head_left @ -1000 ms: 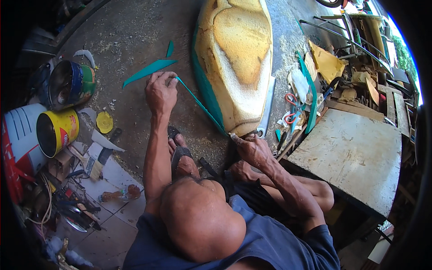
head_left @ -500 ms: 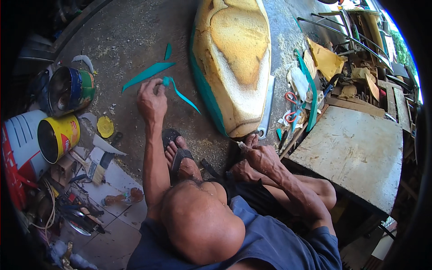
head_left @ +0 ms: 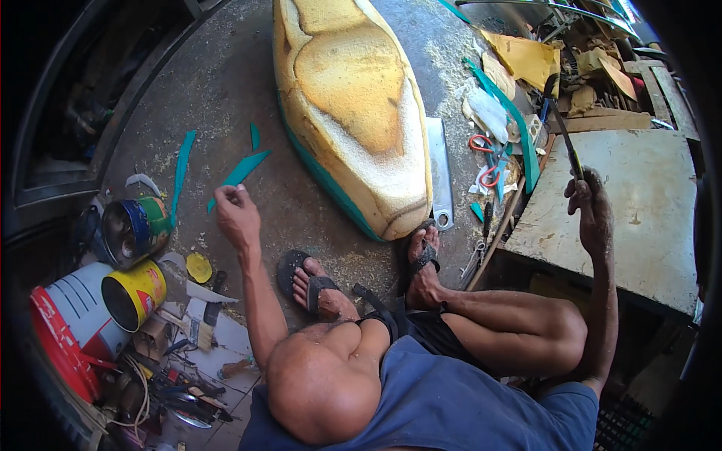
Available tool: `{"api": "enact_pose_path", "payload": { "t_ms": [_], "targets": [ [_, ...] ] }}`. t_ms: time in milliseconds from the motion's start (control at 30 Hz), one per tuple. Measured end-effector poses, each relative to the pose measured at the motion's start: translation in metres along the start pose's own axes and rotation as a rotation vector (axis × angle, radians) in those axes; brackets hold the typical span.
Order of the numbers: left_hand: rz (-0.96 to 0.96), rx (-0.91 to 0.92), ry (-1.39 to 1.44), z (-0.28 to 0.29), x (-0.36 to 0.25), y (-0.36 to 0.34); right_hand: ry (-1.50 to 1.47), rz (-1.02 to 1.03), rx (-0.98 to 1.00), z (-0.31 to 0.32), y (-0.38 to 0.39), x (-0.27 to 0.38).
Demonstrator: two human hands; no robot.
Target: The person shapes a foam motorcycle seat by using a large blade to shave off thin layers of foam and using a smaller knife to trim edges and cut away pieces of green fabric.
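My right hand (head_left: 590, 207) is raised over the worn board on the right, closed round a long, thin, dark knife (head_left: 570, 144) that points away from me. On the left, my left hand (head_left: 238, 216) hovers above the floor, its fingers curled in and nothing visible between them. Close to its fingertips lies a pointed teal piece (head_left: 242, 171); a smaller teal scrap (head_left: 255, 136) and a long teal strip (head_left: 183, 177) lie farther off. A yellowish seat foam (head_left: 361, 98) with a pale, rough patch and teal sides rests ahead of my feet, touched by neither hand.
Beside the foam lie a metal plate (head_left: 439, 177), red-handled scissors (head_left: 485, 159) and a teal length (head_left: 511, 120). A pale board (head_left: 613, 210) stands at right. Paint cans (head_left: 134, 295), a bucket (head_left: 79, 301) and scattered tools (head_left: 192, 410) crowd the left. Crumbs dot the floor.
The long teal strip has left my left hand and lies farther left on the floor. My right hand has swung from beside my foot out over the board. The view has shifted.
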State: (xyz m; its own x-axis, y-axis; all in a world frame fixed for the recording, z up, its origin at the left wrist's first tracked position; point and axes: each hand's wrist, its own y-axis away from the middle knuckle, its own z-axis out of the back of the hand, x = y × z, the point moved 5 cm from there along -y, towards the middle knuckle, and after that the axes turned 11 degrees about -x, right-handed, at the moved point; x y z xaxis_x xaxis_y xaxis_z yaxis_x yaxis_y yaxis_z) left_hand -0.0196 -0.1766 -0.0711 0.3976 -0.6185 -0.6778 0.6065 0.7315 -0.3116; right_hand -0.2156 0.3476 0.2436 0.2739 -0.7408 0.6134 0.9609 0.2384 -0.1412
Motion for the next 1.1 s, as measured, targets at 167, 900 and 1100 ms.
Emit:
{"api": "enact_pose_path", "payload": {
  "t_ms": [167, 900, 1100],
  "targets": [
    [-0.272, 0.348, -0.026, -0.049, -0.025, 0.004, 0.181, -0.368, 0.076, -0.084, 0.058, -0.094],
    [0.725, 0.639, 0.958, -0.196, -0.066, -0.146, 0.5, -0.671, -0.381, -0.148, 0.141, -0.245],
    [0.782, 0.331, 1.173, -0.138, -0.041, -0.145, 0.163, -0.65, -0.056, -0.179, 0.112, -0.193]
  ]
}}
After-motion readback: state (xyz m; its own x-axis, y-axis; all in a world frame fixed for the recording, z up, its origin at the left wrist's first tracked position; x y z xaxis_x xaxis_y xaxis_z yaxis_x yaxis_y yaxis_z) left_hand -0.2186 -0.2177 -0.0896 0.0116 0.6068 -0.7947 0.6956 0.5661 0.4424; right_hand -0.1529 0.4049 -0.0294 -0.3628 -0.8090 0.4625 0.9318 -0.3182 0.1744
